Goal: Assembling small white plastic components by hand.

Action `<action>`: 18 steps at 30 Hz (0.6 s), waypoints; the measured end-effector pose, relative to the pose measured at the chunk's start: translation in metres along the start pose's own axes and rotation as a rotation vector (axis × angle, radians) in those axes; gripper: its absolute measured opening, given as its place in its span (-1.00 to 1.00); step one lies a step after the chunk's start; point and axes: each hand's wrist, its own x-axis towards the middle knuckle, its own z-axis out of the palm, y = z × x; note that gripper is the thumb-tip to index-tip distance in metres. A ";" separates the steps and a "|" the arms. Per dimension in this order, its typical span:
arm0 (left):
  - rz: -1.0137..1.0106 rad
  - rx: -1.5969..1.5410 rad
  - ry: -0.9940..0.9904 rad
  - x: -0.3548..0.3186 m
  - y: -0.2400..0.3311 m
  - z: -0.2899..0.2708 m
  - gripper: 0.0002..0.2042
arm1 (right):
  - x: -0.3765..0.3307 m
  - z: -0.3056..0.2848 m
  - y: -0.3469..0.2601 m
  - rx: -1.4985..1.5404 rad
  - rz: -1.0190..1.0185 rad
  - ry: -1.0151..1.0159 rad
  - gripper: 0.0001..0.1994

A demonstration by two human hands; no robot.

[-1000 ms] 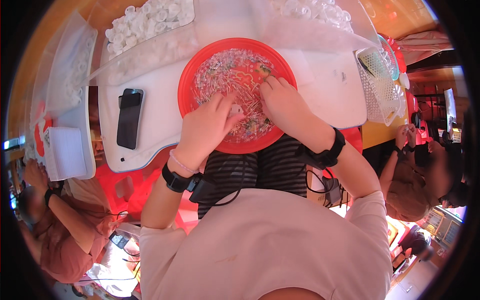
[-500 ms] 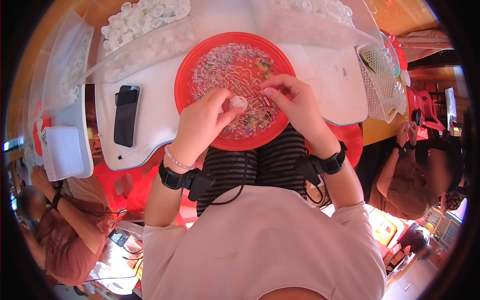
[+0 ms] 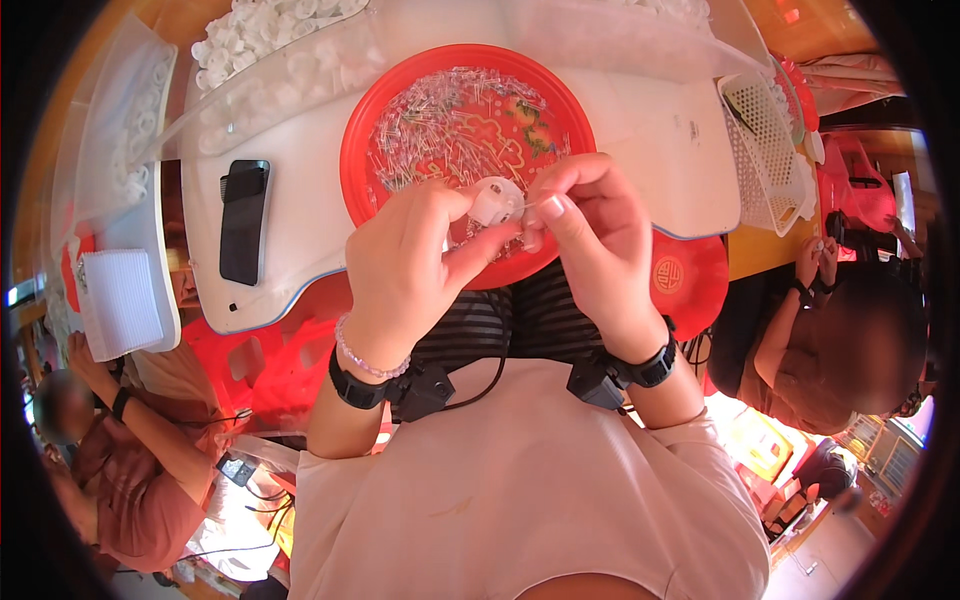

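Note:
Between the thumb and fingers of my left hand (image 3: pixel 405 255) is a small white round plastic piece (image 3: pixel 494 200), cap-like, with small dark holes or spots on its face. My right hand (image 3: pixel 600 245) is pinched right beside it, and a thin clear sliver (image 3: pixel 532 204) shows at its fingertips, reaching toward the white piece. Whether the two touch is too small to tell. Both hands hover over the near part of a round red tray (image 3: pixel 357 130). Many thin clear stick-like bits (image 3: pixel 425 110) lie spread over its patterned bottom.
A black phone (image 3: pixel 244 225) lies left on the white tabletop (image 3: pixel 310 150). Clear bins hold heaped white plastic pieces (image 3: pixel 265 40) at the back. A white perforated basket (image 3: pixel 765 160) stands right. Co-workers sit on both sides, one with hands (image 3: pixel 818 260) raised.
Both hands have come together, the right fingertips moving left to the white piece. That piece has turned, showing more of its face. The tray appears slightly higher in the picture.

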 end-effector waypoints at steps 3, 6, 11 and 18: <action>0.065 0.068 0.065 0.003 0.005 -0.003 -0.69 | -0.005 0.006 -0.009 -0.134 -0.166 -0.035 -0.87; 0.078 0.106 0.085 0.004 0.010 -0.006 -0.69 | -0.006 0.005 -0.010 -0.269 -0.327 -0.074 -0.80; 0.141 0.142 0.118 0.008 0.016 -0.011 -0.69 | -0.006 0.010 -0.013 -0.577 -0.581 -0.058 -0.74; 0.153 0.151 0.139 0.007 0.019 -0.012 -0.70 | -0.011 0.013 -0.013 -0.618 -0.600 0.007 -0.74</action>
